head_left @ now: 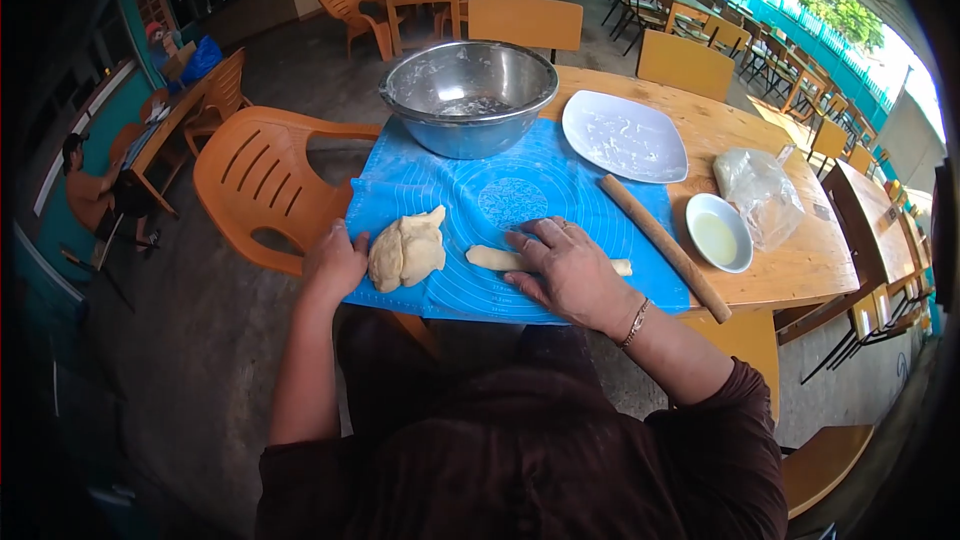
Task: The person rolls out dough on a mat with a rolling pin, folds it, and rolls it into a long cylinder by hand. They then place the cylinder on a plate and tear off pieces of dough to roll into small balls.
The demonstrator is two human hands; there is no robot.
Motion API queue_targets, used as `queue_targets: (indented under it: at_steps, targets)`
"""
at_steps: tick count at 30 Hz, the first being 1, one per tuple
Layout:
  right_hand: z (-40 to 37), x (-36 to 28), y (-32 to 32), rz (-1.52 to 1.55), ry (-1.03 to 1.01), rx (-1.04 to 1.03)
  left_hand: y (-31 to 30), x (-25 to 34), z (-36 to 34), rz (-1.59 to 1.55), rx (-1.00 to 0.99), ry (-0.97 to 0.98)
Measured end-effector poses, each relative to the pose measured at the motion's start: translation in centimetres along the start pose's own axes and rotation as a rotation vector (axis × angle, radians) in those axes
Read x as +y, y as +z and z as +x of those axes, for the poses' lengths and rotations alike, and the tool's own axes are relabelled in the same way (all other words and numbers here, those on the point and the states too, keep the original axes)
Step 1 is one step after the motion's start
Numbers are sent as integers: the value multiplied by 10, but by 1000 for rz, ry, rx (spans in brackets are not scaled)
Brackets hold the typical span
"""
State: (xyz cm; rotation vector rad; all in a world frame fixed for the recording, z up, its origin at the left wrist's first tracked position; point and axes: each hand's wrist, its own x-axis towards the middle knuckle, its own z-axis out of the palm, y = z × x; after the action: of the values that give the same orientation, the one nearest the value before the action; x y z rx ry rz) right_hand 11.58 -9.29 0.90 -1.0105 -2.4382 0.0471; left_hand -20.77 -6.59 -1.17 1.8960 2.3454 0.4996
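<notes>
A blue silicone baking mat with printed circles lies over the table's front edge. My left hand is at its left edge, fingers curled, seemingly pinching the mat there. Right beside those fingers sits a large, pale lump of dough. My right hand rests palm down, fingers apart, across a thin rope of dough. Both ends of the rope show; its middle is hidden under the hand. A wooden rolling pin lies slanted to the right of that hand, not touched.
Behind the mat stand a floury steel bowl and a flour-dusted white plate. To the right are a small dish of yellowish liquid and a plastic bag. An orange chair stands left; a person sits farther off.
</notes>
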Motion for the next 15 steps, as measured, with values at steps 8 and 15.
queue_targets:
  at_steps: [8, 15]
  targets:
    - [72, -26, 18, 88, -119, -94, 0, -16, -21, -97, 151, -110]
    - [115, -53, 59, 53, -104, -309, 4, -26, -34, -90, 281, -79]
